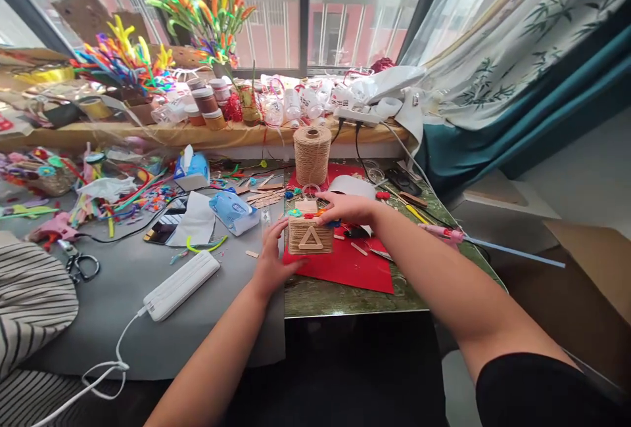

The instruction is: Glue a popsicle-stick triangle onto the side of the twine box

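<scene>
A small twine-wrapped box [297,238] with a triangle of wooden sticks on its front is held just over a red sheet [340,274]. Coloured bits and a small pale block [306,206] show along its top. My left hand [272,261] grips the box from the left, fingers along its side and thumb low. From the right, my right hand [348,207] reaches over the top right corner, thumb at the front edge and fingers curled behind; their tips are partly hidden. Behind the box stands a big spool of twine [312,159].
Scissors [81,264], a white power bank [182,284] with its cable, and tissue packs [233,213] lie to the left. Loose wooden sticks [266,197] are behind. Pink glue gun [446,234] rests at the right edge. Another person's striped sleeve [34,295] is at far left.
</scene>
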The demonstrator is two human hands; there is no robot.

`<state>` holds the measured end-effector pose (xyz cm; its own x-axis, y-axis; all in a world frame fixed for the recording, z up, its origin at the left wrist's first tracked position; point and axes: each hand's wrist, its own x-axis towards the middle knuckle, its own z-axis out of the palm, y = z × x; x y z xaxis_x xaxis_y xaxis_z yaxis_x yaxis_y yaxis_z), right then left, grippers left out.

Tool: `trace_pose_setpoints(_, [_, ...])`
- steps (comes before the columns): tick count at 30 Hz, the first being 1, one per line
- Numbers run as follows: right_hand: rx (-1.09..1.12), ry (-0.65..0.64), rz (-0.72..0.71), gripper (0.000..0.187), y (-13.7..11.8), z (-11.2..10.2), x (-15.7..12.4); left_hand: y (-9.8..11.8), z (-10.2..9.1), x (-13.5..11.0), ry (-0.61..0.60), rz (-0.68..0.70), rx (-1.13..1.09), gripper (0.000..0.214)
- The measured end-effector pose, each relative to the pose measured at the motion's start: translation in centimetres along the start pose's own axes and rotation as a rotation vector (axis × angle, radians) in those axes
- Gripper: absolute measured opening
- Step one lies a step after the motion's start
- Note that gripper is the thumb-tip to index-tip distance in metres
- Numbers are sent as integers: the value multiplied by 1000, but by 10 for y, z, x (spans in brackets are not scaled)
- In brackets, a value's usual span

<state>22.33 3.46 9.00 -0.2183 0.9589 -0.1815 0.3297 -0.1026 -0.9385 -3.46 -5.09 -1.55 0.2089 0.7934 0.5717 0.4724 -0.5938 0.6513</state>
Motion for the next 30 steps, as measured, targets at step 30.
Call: trace_pose_setpoints(30, [200, 256, -399, 80, 75, 90, -97, -4, 8, -5, 96, 42, -55, 70])
